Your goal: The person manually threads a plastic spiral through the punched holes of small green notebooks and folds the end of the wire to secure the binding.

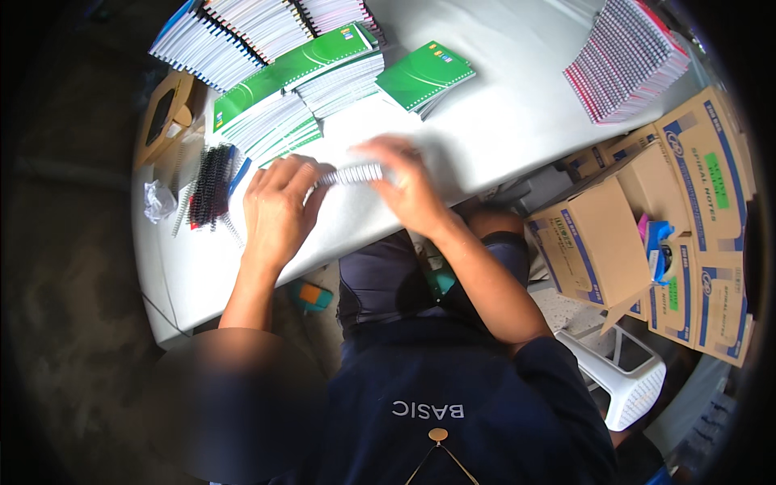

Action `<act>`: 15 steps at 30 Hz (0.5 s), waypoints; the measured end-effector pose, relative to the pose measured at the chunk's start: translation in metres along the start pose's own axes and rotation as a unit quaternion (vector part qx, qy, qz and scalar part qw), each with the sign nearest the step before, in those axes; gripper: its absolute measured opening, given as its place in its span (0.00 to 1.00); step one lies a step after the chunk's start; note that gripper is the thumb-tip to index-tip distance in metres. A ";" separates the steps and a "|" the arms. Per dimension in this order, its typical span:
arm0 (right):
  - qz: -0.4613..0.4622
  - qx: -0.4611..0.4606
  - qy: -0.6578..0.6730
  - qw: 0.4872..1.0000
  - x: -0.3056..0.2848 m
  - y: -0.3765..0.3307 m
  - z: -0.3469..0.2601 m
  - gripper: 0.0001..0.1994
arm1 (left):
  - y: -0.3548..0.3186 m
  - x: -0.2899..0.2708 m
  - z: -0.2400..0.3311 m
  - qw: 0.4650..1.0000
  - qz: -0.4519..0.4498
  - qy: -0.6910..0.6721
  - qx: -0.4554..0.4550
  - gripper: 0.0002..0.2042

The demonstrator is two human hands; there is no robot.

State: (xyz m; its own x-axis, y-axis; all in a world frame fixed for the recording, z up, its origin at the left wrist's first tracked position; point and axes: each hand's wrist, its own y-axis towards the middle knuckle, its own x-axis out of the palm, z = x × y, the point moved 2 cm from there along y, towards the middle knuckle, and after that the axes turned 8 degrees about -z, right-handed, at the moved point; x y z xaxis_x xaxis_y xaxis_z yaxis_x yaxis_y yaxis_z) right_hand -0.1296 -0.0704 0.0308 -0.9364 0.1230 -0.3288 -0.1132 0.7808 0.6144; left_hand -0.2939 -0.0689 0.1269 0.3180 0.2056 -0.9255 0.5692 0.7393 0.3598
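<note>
Above the table's near edge, my left hand (281, 198) is closed around the left end of a small spiral-bound notebook (356, 174). Only its ringed white-and-grey spine shows; its cover and pages cannot be made out. My right hand (402, 179) is at the other end of the spine, thumb low and fingers above it. Those fingers are smeared by motion, so their grip is unclear. Beyond the hands lie fanned stacks of green-covered notebooks (295, 69) with punched edges, and a smaller green pile (426, 77) to their right.
Black coils (210, 187) lie at the left beside crumpled clear plastic (159, 200) and a cardboard box (164, 117). Larger page stacks (242, 32) stand at the far left. A tall notebook stack (626, 65) occupies the far right. Cartons (602, 242) and a white stool (622, 372) are right of me.
</note>
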 end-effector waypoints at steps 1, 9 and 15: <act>0.069 0.045 -0.091 0.992 -0.012 0.005 0.008 0.15 | 0.002 0.005 -0.002 0.998 0.050 0.022 0.025 0.17; 0.116 0.440 0.102 0.885 -0.067 0.055 0.067 0.15 | -0.009 0.056 -0.002 0.997 -0.017 -0.063 0.038 0.16; -0.057 0.148 -0.347 0.925 -0.073 0.053 -0.032 0.05 | -0.014 -0.011 -0.030 0.984 0.158 -0.063 -0.051 0.25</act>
State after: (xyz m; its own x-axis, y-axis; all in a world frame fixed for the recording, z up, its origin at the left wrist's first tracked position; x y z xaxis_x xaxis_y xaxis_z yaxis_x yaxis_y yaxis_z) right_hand -0.0777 -0.0577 0.1108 -0.4743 0.3119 -0.8233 -0.0069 0.9338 0.3578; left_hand -0.3278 -0.0623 0.1284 0.5624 0.3596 -0.7446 0.3497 0.7126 0.6083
